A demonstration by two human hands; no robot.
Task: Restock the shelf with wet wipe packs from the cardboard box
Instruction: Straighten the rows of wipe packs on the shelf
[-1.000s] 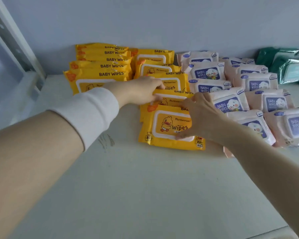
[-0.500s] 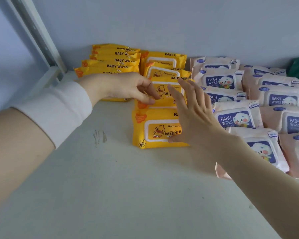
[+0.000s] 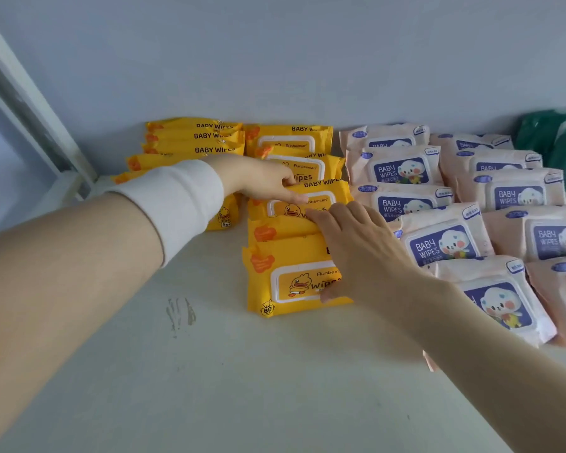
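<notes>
Yellow packs overlap slackly toward the shelf's front edge; my left hand pinches one, right hand lies flat with fingers together, so I judge a push could slide them.

The left hand, with white sleeve cuff, reaches toward two o'clock, fingers curled. The right hand reaches toward eleven o'clock, fingers spread flat.

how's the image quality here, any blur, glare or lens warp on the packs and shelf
Head view: soft, even light, with only faint shadows under the left hand and right hand; print on the front yellow pack reads clearly, while the pink packs at the right edge look softer; wide-angle warp slants the shelf post; no strong glare on the shelf.
</notes>
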